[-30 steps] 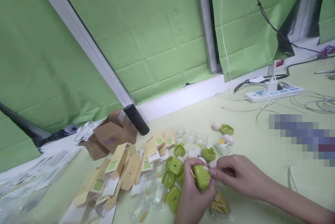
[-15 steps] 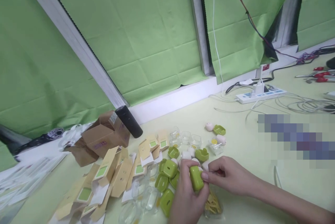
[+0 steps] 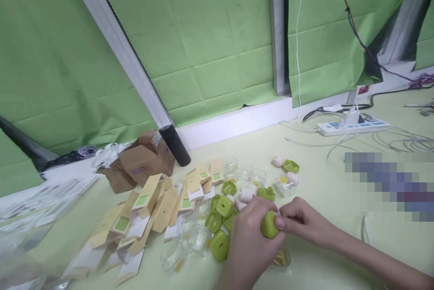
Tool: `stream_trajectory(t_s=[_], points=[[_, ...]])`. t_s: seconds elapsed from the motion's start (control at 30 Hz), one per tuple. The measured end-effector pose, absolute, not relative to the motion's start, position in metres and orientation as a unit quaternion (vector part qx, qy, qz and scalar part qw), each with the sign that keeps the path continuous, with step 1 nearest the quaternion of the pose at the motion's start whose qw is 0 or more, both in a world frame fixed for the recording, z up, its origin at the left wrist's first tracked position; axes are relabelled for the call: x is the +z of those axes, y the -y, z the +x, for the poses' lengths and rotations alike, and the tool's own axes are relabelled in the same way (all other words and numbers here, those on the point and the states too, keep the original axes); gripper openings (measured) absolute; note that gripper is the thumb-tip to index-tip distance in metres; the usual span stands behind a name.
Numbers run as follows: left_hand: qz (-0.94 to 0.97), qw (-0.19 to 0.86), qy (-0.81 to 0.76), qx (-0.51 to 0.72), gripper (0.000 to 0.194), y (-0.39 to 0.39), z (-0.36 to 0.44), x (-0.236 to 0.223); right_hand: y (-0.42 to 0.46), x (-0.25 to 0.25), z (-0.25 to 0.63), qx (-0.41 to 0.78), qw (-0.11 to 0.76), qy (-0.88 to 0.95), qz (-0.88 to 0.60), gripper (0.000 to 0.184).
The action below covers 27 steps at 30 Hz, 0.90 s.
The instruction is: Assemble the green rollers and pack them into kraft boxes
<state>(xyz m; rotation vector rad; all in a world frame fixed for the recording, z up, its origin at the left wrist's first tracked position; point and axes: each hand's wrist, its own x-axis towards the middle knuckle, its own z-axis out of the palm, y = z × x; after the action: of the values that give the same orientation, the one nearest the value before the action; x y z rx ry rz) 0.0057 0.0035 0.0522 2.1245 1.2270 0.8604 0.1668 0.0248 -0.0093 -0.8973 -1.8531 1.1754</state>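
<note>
A small rounded green plastic case (image 3: 270, 225) sits between my two hands. My left hand (image 3: 249, 235) wraps its fingers round it from the left. From the right, my right hand (image 3: 303, 222) pinches its edge with the thumb on the green surface. Whatever lies under the right fingertips is hidden. Close to the left hand are more green case pieces (image 3: 220, 245), some with a slot, and several white rounded pieces (image 3: 246, 193). Partly behind the hands stands a clear container of yellow bits (image 3: 281, 259).
Clear plastic shells (image 3: 199, 238) and opened cardboard packages (image 3: 165, 211) spread to the left. Farther back are a brown carton (image 3: 145, 159) and a black cylinder (image 3: 175, 145). A power strip (image 3: 352, 126) with cables lies back right. Pink pieces (image 3: 278, 161) rest beyond the hands.
The view has swung left, so everything appears further right. My left hand has turned the green case, and less of it shows now. Both hands keep their hold.
</note>
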Motion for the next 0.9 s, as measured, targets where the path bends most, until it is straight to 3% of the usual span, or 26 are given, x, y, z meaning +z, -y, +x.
stream_trajectory(t_s=[0.23, 0.53, 0.8, 0.9], points=[[0.794, 0.235, -0.466, 0.312, 0.015, -0.006, 0.014, 0.058, -0.022, 0.002, 0.168, 0.504, 0.405, 0.701, -0.301, 0.054], [0.782, 0.233, -0.497, 0.294, 0.014, -0.013, 0.019, 0.059, -0.029, 0.0, 0.178, 0.44, 0.381, 0.721, -0.376, 0.056], [0.628, 0.507, -0.41, 0.425, 0.032, -0.015, 0.008, 0.04, -0.024, 0.02, 0.176, 0.46, 0.366, 0.717, -0.375, 0.05], [0.605, 0.543, -0.379, 0.442, 0.034, -0.015, 0.002, 0.033, -0.023, 0.021, 0.175, 0.456, 0.359, 0.722, -0.376, 0.049]])
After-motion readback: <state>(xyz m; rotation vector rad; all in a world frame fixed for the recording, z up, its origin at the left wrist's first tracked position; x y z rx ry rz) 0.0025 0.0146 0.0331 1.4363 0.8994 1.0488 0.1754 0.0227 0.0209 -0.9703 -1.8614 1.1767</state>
